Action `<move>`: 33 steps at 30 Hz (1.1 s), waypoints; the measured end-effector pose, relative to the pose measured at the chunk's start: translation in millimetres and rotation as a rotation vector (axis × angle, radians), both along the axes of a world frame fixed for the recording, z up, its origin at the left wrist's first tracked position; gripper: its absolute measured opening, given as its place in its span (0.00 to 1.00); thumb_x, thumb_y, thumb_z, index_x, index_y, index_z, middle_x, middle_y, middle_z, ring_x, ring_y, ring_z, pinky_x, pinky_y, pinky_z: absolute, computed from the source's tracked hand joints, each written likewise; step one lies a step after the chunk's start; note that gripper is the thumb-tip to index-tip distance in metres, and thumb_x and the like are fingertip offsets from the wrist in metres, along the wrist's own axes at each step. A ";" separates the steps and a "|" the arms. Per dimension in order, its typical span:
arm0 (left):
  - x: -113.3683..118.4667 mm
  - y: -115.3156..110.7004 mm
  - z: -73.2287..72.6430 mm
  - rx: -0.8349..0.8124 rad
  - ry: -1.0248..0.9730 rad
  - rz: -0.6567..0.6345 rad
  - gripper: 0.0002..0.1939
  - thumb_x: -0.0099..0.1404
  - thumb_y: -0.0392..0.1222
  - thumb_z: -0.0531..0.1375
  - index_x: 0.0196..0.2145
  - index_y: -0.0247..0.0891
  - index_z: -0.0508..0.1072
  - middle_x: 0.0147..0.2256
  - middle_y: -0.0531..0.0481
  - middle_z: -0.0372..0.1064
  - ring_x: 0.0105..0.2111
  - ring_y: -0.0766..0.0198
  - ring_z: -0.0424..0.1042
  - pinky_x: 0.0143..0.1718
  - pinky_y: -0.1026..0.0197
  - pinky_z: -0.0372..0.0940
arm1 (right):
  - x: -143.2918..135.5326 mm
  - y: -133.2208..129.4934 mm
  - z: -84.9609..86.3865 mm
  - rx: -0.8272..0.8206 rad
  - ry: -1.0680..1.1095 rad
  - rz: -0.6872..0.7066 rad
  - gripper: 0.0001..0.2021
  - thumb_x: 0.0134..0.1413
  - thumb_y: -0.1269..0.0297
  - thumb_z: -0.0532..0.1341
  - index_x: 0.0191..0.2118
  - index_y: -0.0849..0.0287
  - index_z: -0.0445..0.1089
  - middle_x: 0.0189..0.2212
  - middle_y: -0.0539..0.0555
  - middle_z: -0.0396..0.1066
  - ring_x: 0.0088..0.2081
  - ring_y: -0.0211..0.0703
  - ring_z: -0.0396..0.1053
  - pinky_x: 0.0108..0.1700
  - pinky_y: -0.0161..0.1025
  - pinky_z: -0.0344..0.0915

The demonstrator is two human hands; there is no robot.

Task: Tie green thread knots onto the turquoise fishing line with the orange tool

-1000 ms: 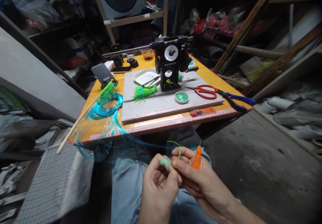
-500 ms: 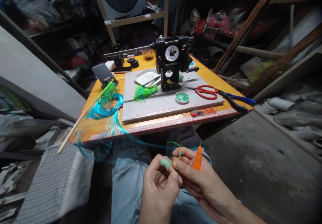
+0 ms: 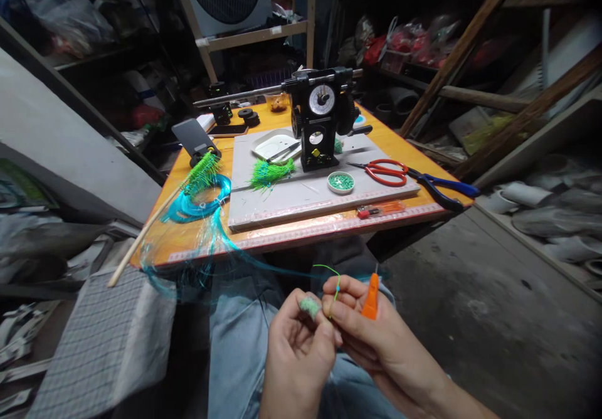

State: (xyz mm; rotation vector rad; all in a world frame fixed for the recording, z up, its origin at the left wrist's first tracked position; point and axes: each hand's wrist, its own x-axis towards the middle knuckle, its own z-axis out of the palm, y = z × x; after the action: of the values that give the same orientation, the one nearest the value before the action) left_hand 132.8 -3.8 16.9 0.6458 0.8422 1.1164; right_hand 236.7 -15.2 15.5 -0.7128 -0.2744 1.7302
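Over my lap, my left hand (image 3: 301, 350) and my right hand (image 3: 376, 325) meet fingertip to fingertip. A pale green wrap (image 3: 309, 307) covers the tip of a left finger. The left thumb and fingers are pinched together; what lies between them is hidden. My right thumb and forefinger pinch a thin green line (image 3: 338, 278) with a small blue knot or bead (image 3: 337, 288) on it; its free end curves up to the left. An orange-handled tool (image 3: 371, 297) with a thin metal tip stands up from the same hand. Fine blue strands (image 3: 263, 263) run from the table toward the right hand.
On the table (image 3: 207, 249) are a black winding machine (image 3: 320, 124), a dish of green beads (image 3: 340, 182), red-handled scissors (image 3: 386, 172), blue-handled pliers (image 3: 446, 185), a green bristly bundle (image 3: 270, 173) and a blue line coil (image 3: 197, 202). A wooden stick (image 3: 141, 240) overhangs the left edge.
Almost nothing differs. My right hand and the orange tool have shifted very slightly to the right; both pinches stay closed.
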 end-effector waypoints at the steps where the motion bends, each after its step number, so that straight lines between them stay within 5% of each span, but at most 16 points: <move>1: -0.1 -0.1 -0.3 -0.003 0.002 0.000 0.20 0.49 0.49 0.72 0.22 0.35 0.66 0.18 0.58 0.62 0.19 0.74 0.59 0.19 0.74 0.56 | 0.2 0.1 -0.5 0.008 0.003 0.001 0.13 0.45 0.68 0.73 0.36 0.62 0.71 0.23 0.47 0.73 0.21 0.30 0.70 0.24 0.26 0.67; 12: -1.5 -0.8 -0.9 -0.020 -0.001 -0.010 0.19 0.48 0.48 0.72 0.21 0.35 0.68 0.19 0.58 0.63 0.19 0.74 0.61 0.18 0.74 0.56 | 1.3 0.7 1.0 0.050 -0.160 -0.016 0.14 0.43 0.65 0.74 0.35 0.60 0.71 0.23 0.47 0.72 0.21 0.31 0.70 0.22 0.25 0.65; 16: -8.2 -2.2 -3.4 0.029 0.183 -0.003 0.11 0.53 0.45 0.70 0.23 0.37 0.75 0.20 0.55 0.69 0.21 0.72 0.65 0.24 0.71 0.60 | 7.9 -0.8 -3.2 0.150 -0.402 -0.134 0.13 0.44 0.67 0.73 0.37 0.55 0.73 0.26 0.47 0.76 0.25 0.31 0.71 0.28 0.26 0.68; 19: -14.9 -1.7 -7.8 0.145 0.431 0.071 0.02 0.55 0.38 0.68 0.25 0.41 0.79 0.24 0.54 0.70 0.28 0.66 0.69 0.32 0.66 0.62 | 10.0 -2.9 -4.1 0.212 -0.585 -0.204 0.12 0.44 0.69 0.73 0.37 0.53 0.75 0.26 0.48 0.78 0.26 0.33 0.73 0.29 0.26 0.68; 23: -21.9 -1.1 -13.8 0.398 0.745 0.201 0.06 0.54 0.36 0.68 0.27 0.48 0.81 0.28 0.55 0.66 0.32 0.62 0.65 0.36 0.61 0.58 | 8.5 -5.2 -9.0 0.216 -0.646 -0.203 0.11 0.45 0.67 0.72 0.37 0.54 0.74 0.25 0.49 0.78 0.25 0.33 0.71 0.26 0.27 0.66; 28: -22.7 -6.0 -20.6 0.697 0.946 0.326 0.10 0.55 0.35 0.68 0.31 0.53 0.81 0.35 0.54 0.74 0.42 0.55 0.66 0.48 0.53 0.50 | 8.4 -4.5 -20.7 0.113 -0.582 -0.119 0.15 0.46 0.63 0.72 0.39 0.56 0.70 0.24 0.47 0.74 0.27 0.32 0.69 0.30 0.27 0.64; 33: -20.5 -13.1 -36.0 0.351 0.561 0.150 0.16 0.57 0.44 0.67 0.44 0.46 0.76 0.25 0.53 0.72 0.37 0.55 0.70 0.48 0.53 0.56 | 10.4 -3.2 -25.6 0.097 -0.542 -0.085 0.16 0.47 0.62 0.71 0.41 0.56 0.69 0.27 0.48 0.74 0.28 0.33 0.69 0.30 0.28 0.64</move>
State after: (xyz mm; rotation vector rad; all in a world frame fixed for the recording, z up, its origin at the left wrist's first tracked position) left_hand 112.2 -16.9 -19.1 1.2408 1.1964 1.2509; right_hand 247.1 -18.4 -10.1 -1.0981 -0.6849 1.4072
